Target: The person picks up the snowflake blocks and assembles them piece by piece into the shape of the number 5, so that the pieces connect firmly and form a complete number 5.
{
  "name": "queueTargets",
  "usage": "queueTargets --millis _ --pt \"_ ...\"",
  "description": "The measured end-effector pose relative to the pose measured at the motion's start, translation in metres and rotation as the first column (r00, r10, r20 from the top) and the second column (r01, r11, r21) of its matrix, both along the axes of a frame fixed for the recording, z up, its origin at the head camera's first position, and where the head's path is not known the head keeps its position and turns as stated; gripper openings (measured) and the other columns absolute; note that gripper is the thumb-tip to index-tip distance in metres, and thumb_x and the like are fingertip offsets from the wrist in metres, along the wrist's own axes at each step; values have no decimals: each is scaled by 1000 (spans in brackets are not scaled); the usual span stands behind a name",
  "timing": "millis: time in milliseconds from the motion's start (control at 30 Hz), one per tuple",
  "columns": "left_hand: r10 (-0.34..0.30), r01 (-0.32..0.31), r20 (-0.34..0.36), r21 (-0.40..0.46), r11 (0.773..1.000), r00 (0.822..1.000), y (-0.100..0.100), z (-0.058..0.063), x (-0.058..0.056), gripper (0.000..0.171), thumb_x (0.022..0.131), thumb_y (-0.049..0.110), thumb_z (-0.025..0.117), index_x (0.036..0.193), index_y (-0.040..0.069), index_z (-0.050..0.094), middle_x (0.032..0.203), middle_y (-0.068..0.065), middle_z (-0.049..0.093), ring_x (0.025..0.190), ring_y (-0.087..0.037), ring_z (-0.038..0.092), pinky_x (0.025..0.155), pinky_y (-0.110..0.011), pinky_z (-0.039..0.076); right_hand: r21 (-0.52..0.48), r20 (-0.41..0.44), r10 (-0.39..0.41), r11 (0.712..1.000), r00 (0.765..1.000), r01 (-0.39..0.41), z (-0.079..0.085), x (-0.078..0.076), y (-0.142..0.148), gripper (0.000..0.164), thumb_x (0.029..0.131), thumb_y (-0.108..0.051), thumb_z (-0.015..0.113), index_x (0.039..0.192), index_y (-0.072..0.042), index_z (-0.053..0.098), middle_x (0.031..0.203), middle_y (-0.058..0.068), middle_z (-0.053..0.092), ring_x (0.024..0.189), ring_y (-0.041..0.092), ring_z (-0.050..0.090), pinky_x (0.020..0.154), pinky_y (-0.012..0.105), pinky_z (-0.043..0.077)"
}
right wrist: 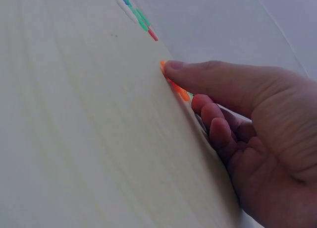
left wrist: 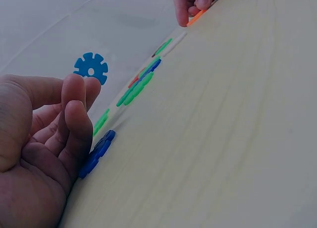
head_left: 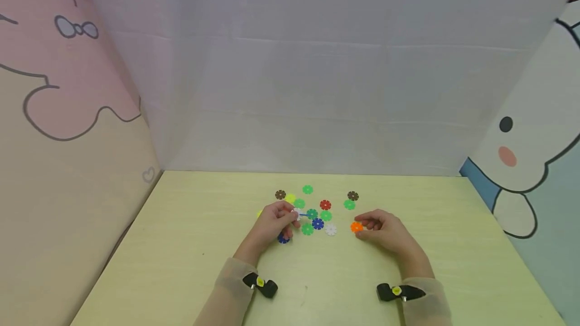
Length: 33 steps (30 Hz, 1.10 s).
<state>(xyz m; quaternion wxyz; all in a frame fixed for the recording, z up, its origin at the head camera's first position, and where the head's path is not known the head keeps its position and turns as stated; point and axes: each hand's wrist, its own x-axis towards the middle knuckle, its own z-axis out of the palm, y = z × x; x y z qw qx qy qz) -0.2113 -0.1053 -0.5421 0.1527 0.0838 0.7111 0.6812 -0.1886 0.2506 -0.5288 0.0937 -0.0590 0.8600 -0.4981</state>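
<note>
In the head view my left hand (head_left: pixel 275 220) pinches a white notched plastic disc (head_left: pixel 296 214) between thumb and fingers. A blue notched disc (left wrist: pixel 90 68) stands out from its fingertips, edge-on beside the white one in the head view. In the left wrist view the fingers hide the white disc. To the right, my right hand (head_left: pixel 385 230) holds an orange notched disc (head_left: pixel 356 227) at the tabletop, thumb on the near edge and a finger at the far edge. A dark blue disc (head_left: pixel 283 238) lies under the left hand's fingers.
Between the hands lie several loose discs, among them a dark blue one (head_left: pixel 318 224), a white one (head_left: pixel 331 229) and a red one (head_left: pixel 325 205). Farther back are brown discs (head_left: pixel 353 195) and green ones (head_left: pixel 307 189). A pale curtain (head_left: pixel 317 89) hangs behind the table (head_left: pixel 181 245).
</note>
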Motion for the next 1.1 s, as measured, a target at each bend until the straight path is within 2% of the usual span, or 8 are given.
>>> queueTargets --millis 367,833,1100 --pt "1 -1 1 -10 1000 1000 0 -1 0 19 109 22 71 113 4 65 90 -11 79 59 -14 62 58 -27 57 17 -12 -6 1000 1000 6 -2 -2 -1 33 88 -13 93 118 -6 81 98 6 66 88 22 56 75 25 47" --pt "11 -10 17 -16 1000 1000 2 2 0 18 109 22 71 113 5 66 91 -12 79 59 -15 63 59 -27 58 32 -9 5 999 1000 -4 0 -2 -2 34 89 -15 92 118 -7 77 98 7 65 87 24 55 75 28 46" --pt "17 -16 25 -11 1000 1000 2 -1 -1 17 109 20 70 112 4 66 91 -13 79 58 -15 63 58 -28 58 25 -5 9 1000 1000 -9 -1 -1 -2 33 89 -16 92 116 -7 75 93 6 61 84 24 54 72 29 46"
